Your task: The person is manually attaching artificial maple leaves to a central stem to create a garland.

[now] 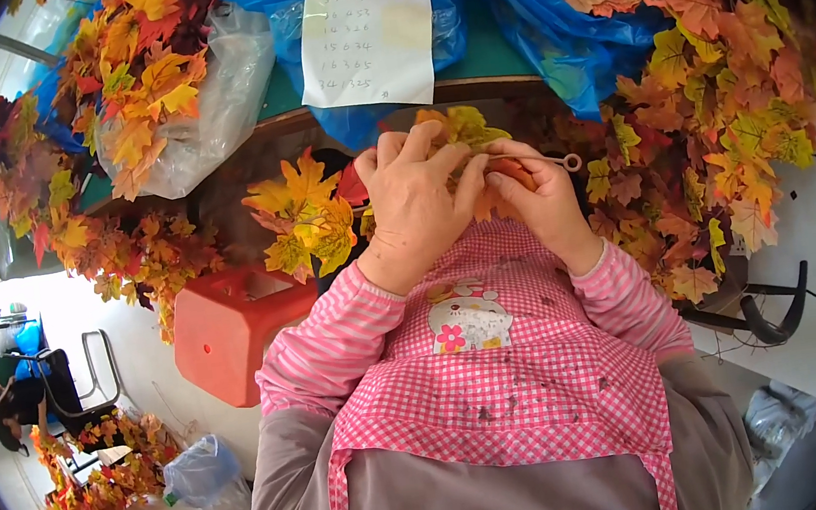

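In front of my chest, both hands meet on an artificial maple leaf garland. My left hand (419, 198) has its fingers bent round the stem and leaves, which it partly hides. My right hand (546, 207) pinches the thin brown stem near a small ring-shaped loop (572, 163) at its right end. Yellow-green leaves (466, 125) show just beyond the fingers, and an orange leaf (517, 174) lies under the right fingers. To the left of my left hand hangs an orange-yellow maple leaf cluster (305, 218); how it joins the stem is hidden.
A green table (490, 49) stands ahead, with blue plastic bags (559, 31) and a handwritten white paper (368, 33) over its edge. Leaf garlands hang at the left (142, 84) and right (716, 129). A red stool (226, 331) is at my left. Another person (13, 411) bends at far left.
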`<move>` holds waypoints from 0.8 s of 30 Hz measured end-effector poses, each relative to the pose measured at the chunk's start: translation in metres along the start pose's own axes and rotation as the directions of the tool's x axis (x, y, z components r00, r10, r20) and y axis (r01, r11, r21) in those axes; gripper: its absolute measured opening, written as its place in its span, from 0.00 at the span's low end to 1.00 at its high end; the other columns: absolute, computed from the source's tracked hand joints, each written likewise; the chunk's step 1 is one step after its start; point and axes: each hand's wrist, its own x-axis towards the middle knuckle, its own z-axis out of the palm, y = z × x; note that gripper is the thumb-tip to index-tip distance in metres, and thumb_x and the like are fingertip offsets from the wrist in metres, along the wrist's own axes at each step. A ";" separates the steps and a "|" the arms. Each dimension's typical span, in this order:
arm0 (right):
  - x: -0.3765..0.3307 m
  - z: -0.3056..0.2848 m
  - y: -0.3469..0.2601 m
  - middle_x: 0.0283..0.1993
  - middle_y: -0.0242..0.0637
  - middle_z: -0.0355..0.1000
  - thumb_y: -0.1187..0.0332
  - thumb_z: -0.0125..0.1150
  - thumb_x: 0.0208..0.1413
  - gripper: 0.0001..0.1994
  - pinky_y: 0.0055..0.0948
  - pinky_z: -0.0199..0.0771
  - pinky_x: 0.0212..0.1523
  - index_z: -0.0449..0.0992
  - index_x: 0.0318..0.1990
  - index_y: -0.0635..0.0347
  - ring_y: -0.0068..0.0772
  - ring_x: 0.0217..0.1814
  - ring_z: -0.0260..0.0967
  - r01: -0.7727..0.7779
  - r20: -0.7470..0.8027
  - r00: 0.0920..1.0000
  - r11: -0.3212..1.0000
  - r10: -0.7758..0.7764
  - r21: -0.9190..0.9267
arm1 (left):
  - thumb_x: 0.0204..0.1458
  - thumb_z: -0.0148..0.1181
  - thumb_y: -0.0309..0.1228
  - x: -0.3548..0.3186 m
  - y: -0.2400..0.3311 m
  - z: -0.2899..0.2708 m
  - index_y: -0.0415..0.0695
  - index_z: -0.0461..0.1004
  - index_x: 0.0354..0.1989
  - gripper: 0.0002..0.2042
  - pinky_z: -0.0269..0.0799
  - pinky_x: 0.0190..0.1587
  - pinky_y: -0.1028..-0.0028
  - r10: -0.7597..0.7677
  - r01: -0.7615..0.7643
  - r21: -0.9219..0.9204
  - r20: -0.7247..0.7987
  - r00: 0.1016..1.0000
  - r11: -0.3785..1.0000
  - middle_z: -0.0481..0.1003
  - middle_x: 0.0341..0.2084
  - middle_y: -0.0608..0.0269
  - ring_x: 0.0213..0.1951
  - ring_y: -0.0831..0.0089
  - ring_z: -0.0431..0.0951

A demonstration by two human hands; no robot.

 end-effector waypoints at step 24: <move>0.023 -0.017 -0.024 0.31 0.28 0.74 0.70 0.56 0.59 0.09 0.18 0.68 0.37 0.77 0.36 0.70 0.15 0.35 0.68 0.070 -0.170 0.979 0.970 -0.111 -0.232 | 0.46 0.63 0.22 0.007 -0.007 0.023 0.39 0.73 0.43 0.14 0.72 0.35 0.73 0.056 -0.062 -0.332 -0.026 0.998 0.941 0.75 0.32 0.55 0.35 0.64 0.77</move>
